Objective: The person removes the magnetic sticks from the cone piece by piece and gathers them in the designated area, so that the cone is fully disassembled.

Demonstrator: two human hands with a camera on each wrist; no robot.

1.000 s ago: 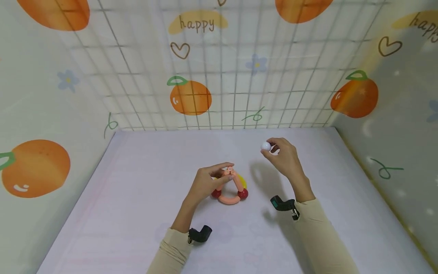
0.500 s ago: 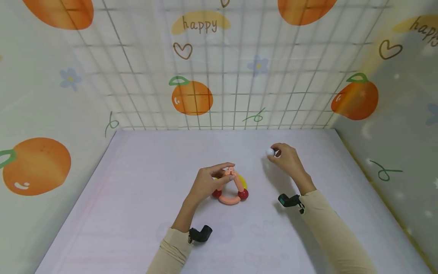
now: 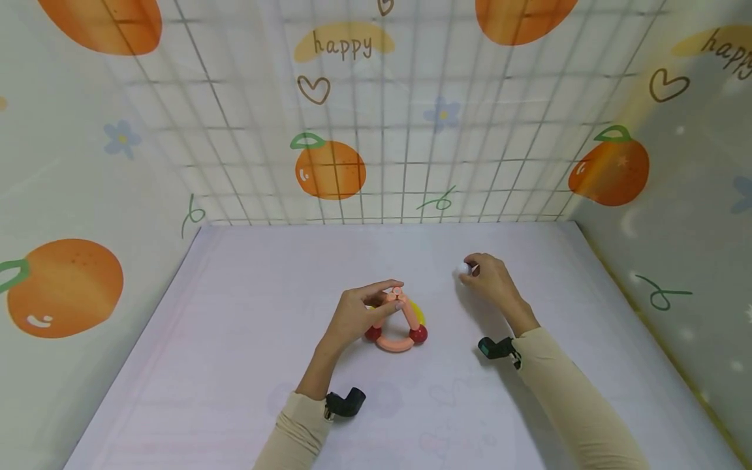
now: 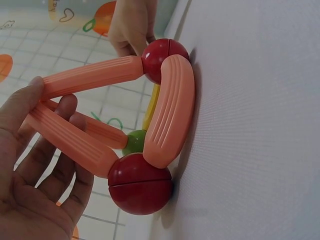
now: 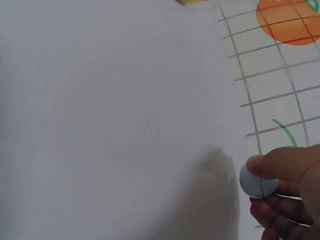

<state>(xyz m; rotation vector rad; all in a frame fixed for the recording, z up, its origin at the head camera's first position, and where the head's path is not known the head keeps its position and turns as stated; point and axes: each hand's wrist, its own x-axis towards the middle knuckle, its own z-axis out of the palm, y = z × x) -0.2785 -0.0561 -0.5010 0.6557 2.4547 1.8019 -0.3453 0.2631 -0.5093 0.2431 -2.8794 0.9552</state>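
My left hand [image 3: 351, 316] holds the top of a pyramid-shaped frame of toy building rods and balls, where straight salmon-pink rods [image 4: 95, 75] meet. Two red balls [image 4: 140, 184] sit at the frame's near base corners, joined by a curved pink rod [image 4: 172, 112]. Behind them, a green ball [image 4: 134, 143] and a curved yellow rod [image 3: 418, 312] show in part. Right of the frame and farther back, my right hand [image 3: 493, 279] pinches a white ball [image 5: 252, 181] with a seam between thumb and fingers, low over the table.
A white cloth-covered table [image 3: 247, 281] carries the frame. Patterned curtains with oranges enclose the back and both sides, and a wire grid [image 3: 405, 156] shows at the back. Small black cameras [image 3: 345, 403] are worn at both wrists.
My right hand has come down and slightly nearer with the white ball, after a short shift to the right. The left hand and the frame stay in place.
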